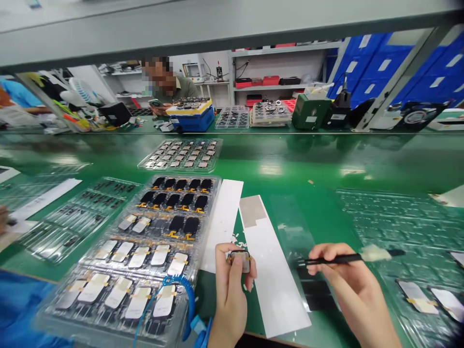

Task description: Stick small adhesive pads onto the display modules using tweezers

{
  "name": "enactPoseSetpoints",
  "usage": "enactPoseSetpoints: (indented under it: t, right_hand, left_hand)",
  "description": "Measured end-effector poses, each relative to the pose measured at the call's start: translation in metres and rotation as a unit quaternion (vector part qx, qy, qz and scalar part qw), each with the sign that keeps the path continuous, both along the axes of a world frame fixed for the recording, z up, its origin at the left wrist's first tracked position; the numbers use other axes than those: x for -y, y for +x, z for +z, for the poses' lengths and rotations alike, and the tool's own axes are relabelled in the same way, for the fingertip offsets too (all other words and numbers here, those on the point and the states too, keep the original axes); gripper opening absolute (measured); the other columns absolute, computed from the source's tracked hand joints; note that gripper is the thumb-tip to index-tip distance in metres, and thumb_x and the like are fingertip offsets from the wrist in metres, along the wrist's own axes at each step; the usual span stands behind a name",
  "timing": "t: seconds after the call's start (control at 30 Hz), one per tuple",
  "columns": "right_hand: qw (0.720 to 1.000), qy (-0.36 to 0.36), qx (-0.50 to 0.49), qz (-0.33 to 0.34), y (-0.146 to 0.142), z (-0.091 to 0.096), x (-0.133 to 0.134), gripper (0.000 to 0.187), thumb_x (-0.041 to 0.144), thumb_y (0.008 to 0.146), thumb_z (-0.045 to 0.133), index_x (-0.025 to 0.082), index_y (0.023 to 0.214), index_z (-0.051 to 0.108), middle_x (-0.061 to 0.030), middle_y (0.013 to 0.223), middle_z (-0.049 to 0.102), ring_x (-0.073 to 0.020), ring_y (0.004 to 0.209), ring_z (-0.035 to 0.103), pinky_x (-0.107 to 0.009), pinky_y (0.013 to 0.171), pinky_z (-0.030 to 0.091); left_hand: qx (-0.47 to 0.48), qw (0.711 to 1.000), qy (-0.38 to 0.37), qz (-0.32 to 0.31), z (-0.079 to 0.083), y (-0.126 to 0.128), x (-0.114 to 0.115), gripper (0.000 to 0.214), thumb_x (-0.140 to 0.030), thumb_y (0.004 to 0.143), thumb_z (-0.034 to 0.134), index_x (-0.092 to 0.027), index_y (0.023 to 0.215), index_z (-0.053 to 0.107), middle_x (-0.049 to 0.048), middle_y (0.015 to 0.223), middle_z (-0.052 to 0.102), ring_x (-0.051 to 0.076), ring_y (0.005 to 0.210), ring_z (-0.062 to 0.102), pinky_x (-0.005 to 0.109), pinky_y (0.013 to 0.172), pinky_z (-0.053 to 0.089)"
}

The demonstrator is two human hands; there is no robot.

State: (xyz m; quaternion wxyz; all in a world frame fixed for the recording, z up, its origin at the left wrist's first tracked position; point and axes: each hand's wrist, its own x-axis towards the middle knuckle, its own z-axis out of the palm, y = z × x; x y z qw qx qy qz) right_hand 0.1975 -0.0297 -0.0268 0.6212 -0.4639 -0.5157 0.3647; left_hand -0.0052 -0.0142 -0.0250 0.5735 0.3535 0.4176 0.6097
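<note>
My left hand (232, 285) holds a small dark-framed display panel (243, 261) between thumb and fingers, its face pale and edged with tape. My right hand (348, 285) grips black tweezers (333, 260) with a white wrap around the shaft, their tips close to the panel but apart from it. Below the hands lie two long white paper strips (275, 275), one bearing a grey patch, and small white scraps. To the left, a clear plastic tray (145, 241) holds rows of display modules with black or pale film and yellow tabs.
A blue coiled cord (177, 295) runs over the tray's corner to my left wrist. Further clear trays of parts (395, 227) lie right and ahead on the green bench. A blue sleeve (21, 309) and a co-worker's hand (3, 217) enter at left. A low shelf edge (217, 34) crosses above.
</note>
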Motion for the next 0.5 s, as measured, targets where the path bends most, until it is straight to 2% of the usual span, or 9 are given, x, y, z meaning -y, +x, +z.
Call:
enactPoseSetpoints:
  t: [0.1, 0.2, 0.3, 0.4, 0.5]
  right_hand:
    - [0.998, 0.03, 0.048, -0.027, -0.004, -0.003, 0.009, 0.003, 0.019, 0.096, 0.06, 0.022, 0.094, 0.06, -0.0051, 0.094, 0.064, -0.014, 0.072, 0.07, -0.02, 0.067, 0.062]
    - [0.986, 0.094, 0.102, -0.089, -0.012, -0.004, 0.014, 0.01, 0.012, 0.092, 0.061, 0.022, 0.094, 0.06, -0.0068, 0.095, 0.065, -0.0164, 0.084, 0.07, -0.021, 0.073, 0.062]
    - [0.97, 0.145, 0.163, -0.104, -0.016, -0.011, 0.015, 0.018, 0.006, 0.087, 0.063, 0.021, 0.095, 0.062, -0.0083, 0.097, 0.067, -0.0182, 0.09, 0.069, -0.025, 0.08, 0.059]
    - [0.961, 0.172, 0.198, -0.086, -0.012, -0.023, 0.014, 0.021, 0.005, 0.083, 0.065, 0.021, 0.097, 0.064, -0.0092, 0.098, 0.068, -0.0207, 0.088, 0.07, -0.029, 0.077, 0.059]
    - [0.958, 0.194, 0.198, -0.072, -0.002, -0.035, 0.011, 0.024, 0.006, 0.081, 0.07, 0.021, 0.098, 0.064, -0.008, 0.096, 0.07, -0.0207, 0.085, 0.071, -0.029, 0.074, 0.061]
  left_hand:
    - [-0.02, 1.0, 0.01, -0.015, -0.003, 0.0, 0.0, 0.03, -0.052, 0.102, 0.048, -0.023, 0.094, 0.047, -0.0044, 0.062, 0.056, 0.009, 0.051, 0.042, 0.017, 0.049, 0.034]
    - [-0.055, 0.998, 0.026, -0.025, -0.005, 0.001, -0.003, 0.029, -0.052, 0.103, 0.048, -0.023, 0.096, 0.045, -0.0059, 0.064, 0.052, 0.008, 0.053, 0.042, 0.017, 0.05, 0.034]
    - [-0.093, 0.994, 0.037, -0.033, -0.004, 0.002, -0.002, 0.027, -0.049, 0.102, 0.051, -0.024, 0.101, 0.044, -0.0061, 0.067, 0.05, 0.008, 0.057, 0.045, 0.019, 0.056, 0.038]
    - [-0.115, 0.992, 0.035, -0.043, 0.0, -0.002, 0.011, 0.028, -0.05, 0.102, 0.051, -0.023, 0.103, 0.045, -0.0047, 0.067, 0.052, 0.009, 0.055, 0.044, 0.022, 0.057, 0.039]
    - [-0.141, 0.988, 0.061, -0.029, 0.006, -0.012, 0.039, 0.035, -0.056, 0.098, 0.054, -0.022, 0.098, 0.05, -0.0022, 0.062, 0.053, 0.009, 0.049, 0.042, 0.023, 0.05, 0.034]
